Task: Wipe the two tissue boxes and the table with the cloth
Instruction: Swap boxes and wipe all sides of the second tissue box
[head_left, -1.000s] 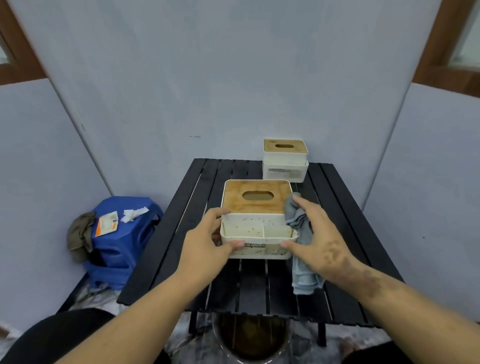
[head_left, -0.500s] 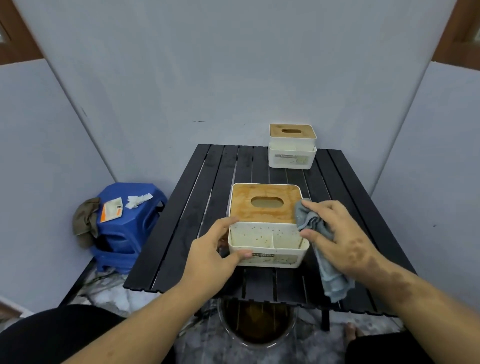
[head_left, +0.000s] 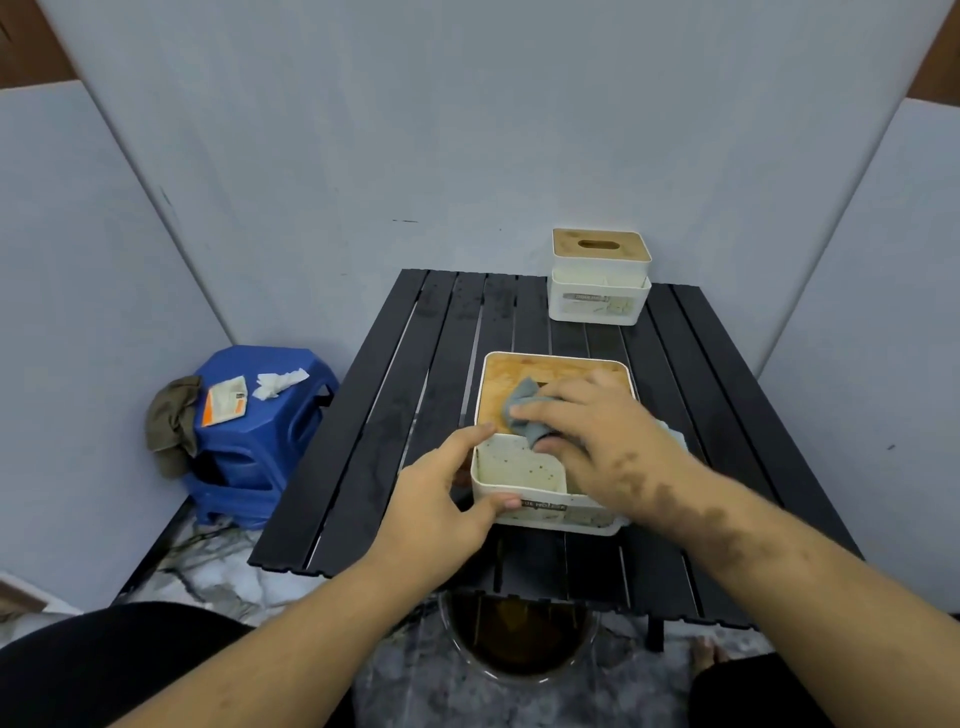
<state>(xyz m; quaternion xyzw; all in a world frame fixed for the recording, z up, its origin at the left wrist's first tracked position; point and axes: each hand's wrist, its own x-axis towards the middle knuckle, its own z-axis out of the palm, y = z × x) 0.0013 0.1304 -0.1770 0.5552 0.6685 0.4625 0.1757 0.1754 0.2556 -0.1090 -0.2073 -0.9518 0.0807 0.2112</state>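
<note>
Moved onto the near tissue box (head_left: 511, 387), right hand (head_left: 597, 441) presses cloth (head_left: 522, 410).

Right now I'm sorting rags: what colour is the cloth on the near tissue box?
Grey-blue cloth, head view.

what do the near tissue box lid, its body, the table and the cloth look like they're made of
Near tissue box lid: probably wood or bamboo, tan with visible grain, matte and stained.
White box body: likely plastic, smooth moulded rounded walls, speckled with dirt.
Black slatted table: metal or plastic slats, a dull sheen; hard to tell which.
Grey cloth: soft fabric that bunches in folds, perhaps microfibre.
</note>
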